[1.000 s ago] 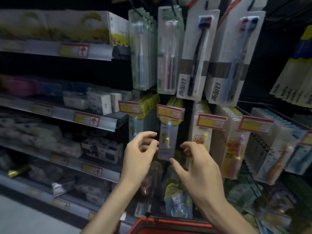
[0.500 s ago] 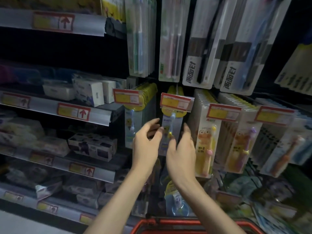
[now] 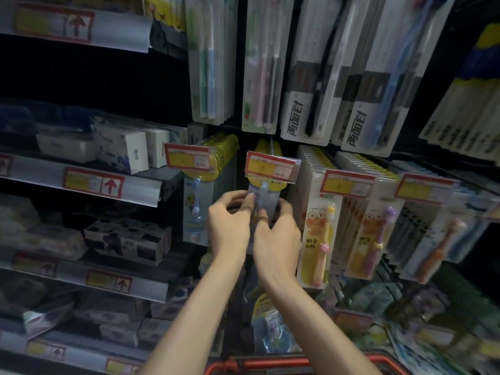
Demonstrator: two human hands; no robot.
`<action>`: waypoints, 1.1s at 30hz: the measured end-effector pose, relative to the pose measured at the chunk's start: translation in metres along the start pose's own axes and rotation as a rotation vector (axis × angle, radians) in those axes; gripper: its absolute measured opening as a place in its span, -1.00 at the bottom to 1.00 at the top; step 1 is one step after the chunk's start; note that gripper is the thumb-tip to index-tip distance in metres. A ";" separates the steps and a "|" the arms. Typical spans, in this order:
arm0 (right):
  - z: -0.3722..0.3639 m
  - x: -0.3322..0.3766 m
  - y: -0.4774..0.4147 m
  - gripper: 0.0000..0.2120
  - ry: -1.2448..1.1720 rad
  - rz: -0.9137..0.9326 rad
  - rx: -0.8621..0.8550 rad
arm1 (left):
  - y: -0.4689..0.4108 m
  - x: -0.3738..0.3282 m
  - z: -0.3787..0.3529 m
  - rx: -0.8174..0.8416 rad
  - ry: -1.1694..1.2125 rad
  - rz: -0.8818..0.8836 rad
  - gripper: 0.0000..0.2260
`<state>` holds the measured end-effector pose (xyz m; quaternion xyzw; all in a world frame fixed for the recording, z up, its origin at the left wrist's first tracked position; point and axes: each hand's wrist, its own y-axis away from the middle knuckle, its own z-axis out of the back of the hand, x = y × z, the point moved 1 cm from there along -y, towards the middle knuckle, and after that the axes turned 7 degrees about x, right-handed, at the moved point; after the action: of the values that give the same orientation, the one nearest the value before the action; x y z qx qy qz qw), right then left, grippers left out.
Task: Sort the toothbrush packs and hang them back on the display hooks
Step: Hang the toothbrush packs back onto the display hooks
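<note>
A small clear toothbrush pack with a yellow header (image 3: 266, 197) hangs on the middle hook, just under a red and yellow price tag (image 3: 272, 168). My left hand (image 3: 230, 226) grips the pack's left edge, thumb on its front. My right hand (image 3: 278, 234) holds its right side, with one finger on the front. The pack's lower half is hidden behind both hands. On the hooks to either side hang more children's packs, a blue one (image 3: 196, 209) to the left and a yellow one (image 3: 318, 234) to the right.
Long adult toothbrush packs (image 3: 311, 77) hang on the row above. Shelves with small boxes (image 3: 121, 150) run along the left. A red basket rim (image 3: 270, 364) sits at the bottom edge. Loose packs (image 3: 273, 326) lie below the hooks.
Both hands rose and closed in on the hanging pack; from open and apart they now hold it on both sides. The camera moved closer to the hooks.
</note>
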<state>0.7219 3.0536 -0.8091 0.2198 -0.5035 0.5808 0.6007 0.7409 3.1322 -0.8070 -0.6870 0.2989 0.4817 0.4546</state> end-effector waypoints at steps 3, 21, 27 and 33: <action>0.004 0.001 0.003 -0.56 -0.014 -0.005 0.011 | 0.001 -0.001 0.001 0.011 0.000 0.012 -0.89; 0.047 0.007 0.052 -0.54 0.134 0.107 0.120 | 0.029 0.001 0.051 -0.004 -0.201 -0.018 -0.95; 0.016 0.030 0.053 -0.74 0.083 0.208 0.229 | 0.027 0.007 0.084 -0.140 -0.328 -0.046 -0.86; -0.034 0.045 0.023 -0.69 0.095 0.219 0.213 | 0.013 0.020 0.097 -0.103 -0.361 -0.029 -0.68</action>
<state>0.7042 3.1095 -0.7916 0.1986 -0.4311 0.7027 0.5301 0.6991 3.2155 -0.8420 -0.6159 0.1775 0.6052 0.4721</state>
